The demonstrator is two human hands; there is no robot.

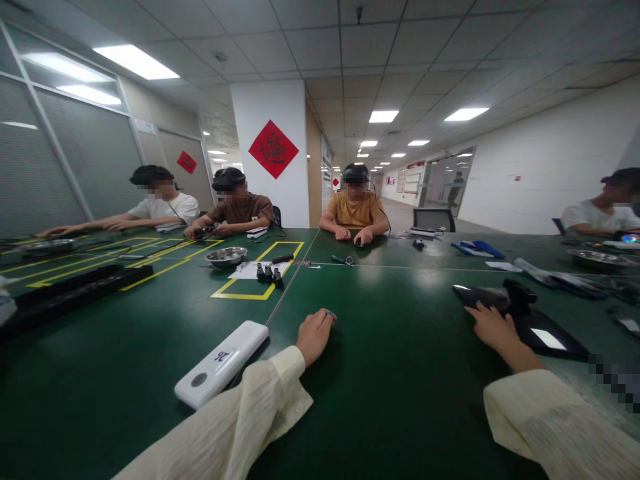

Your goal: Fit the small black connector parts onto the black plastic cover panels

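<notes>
The left hand [315,335] curls, its hold unclear, while the spread right hand [493,329] could, pressing unevenly, tilt the glossy black pointed plastic piece [483,295] beneath.

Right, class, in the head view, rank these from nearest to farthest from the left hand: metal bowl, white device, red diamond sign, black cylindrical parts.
1. White device: just left of the left hand.
2. Black cylindrical parts: ahead, slightly left.
3. Metal bowl: farther ahead and left.
4. Red diamond sign: on the pillar beyond.
</notes>
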